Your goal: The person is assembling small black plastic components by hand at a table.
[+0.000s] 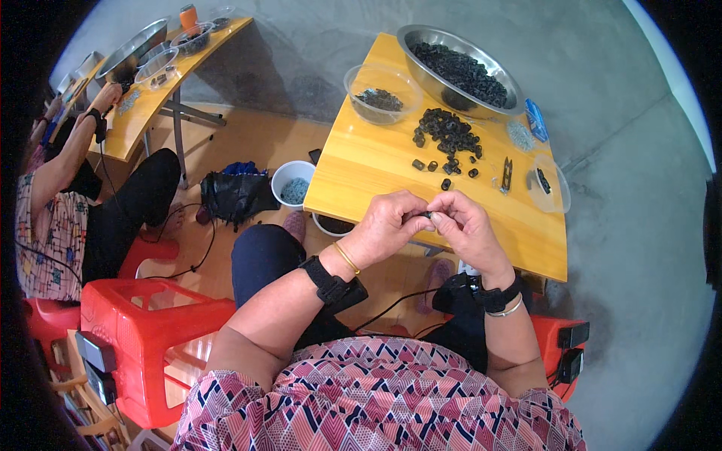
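Observation:
Both hands meet above the near edge of a yellow wooden table [353, 177]. Between the fingertips of my left hand [391, 218] and my right hand [465, 225] is a small black part [427, 215], mostly covered by the fingers. Each hand is closed in a pinch on it. Just beyond them lies a loose heap of small black cylindrical parts [449, 134], with a few single ones scattered nearer. To the right of these, a pair of small dark tweezers or snips [507, 174] rests on the wood.
At the back stands a steel basin [410, 45] full of black parts, beside a clear bowl [361, 113]. A shallow clear dish [558, 199] sits right. A white bucket [277, 180] and a black bag [233, 197] are on the floor. A red stool [113, 301] and a co-worker [56, 203] are left.

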Demonstrator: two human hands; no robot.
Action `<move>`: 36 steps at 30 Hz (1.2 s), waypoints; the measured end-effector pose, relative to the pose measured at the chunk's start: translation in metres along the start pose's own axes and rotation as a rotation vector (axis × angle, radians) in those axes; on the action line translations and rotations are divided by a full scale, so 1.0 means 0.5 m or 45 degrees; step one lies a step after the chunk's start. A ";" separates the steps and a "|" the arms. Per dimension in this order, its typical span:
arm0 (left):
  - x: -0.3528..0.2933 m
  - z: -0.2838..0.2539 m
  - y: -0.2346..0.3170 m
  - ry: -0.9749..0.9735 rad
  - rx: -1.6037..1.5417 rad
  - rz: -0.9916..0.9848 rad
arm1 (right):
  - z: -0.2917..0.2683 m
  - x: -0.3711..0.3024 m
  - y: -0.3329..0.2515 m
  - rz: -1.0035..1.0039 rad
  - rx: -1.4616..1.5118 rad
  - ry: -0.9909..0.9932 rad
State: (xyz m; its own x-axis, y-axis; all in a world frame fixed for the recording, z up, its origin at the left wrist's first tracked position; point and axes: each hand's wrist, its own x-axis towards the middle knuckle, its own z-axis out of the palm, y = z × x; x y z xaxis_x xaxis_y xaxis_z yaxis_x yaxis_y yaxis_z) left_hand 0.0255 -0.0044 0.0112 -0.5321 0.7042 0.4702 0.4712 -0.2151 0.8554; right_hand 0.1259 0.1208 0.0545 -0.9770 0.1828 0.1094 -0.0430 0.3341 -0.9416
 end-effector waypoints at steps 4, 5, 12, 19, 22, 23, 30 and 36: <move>-0.001 0.001 0.004 0.001 -0.009 -0.025 | -0.002 0.002 0.000 0.013 0.034 0.022; -0.002 0.000 0.005 0.001 -0.008 -0.026 | -0.001 0.001 -0.002 0.036 0.050 0.022; -0.003 -0.001 0.006 -0.034 -0.069 -0.069 | -0.010 0.000 0.002 0.085 0.044 -0.034; 0.004 -0.002 0.006 -0.061 0.034 0.034 | -0.005 0.001 0.008 0.059 0.072 0.024; 0.001 0.000 0.005 -0.027 0.011 -0.009 | 0.004 -0.001 0.018 0.027 0.095 0.116; 0.002 0.002 0.005 -0.033 0.005 0.008 | 0.009 -0.003 0.021 -0.053 -0.061 0.172; -0.006 0.004 -0.001 -0.014 -0.125 -0.169 | 0.023 -0.012 0.004 -0.385 -0.518 0.333; -0.005 0.008 -0.004 -0.038 -0.367 -0.290 | -0.081 0.000 0.024 0.039 -0.452 0.467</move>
State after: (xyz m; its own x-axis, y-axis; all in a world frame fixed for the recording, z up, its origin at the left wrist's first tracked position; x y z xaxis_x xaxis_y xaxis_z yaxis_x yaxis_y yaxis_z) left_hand 0.0288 -0.0029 0.0075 -0.5779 0.7743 0.2578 0.1229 -0.2297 0.9655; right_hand 0.1341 0.1623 0.0563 -0.8365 0.4886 0.2481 0.1202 0.6052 -0.7869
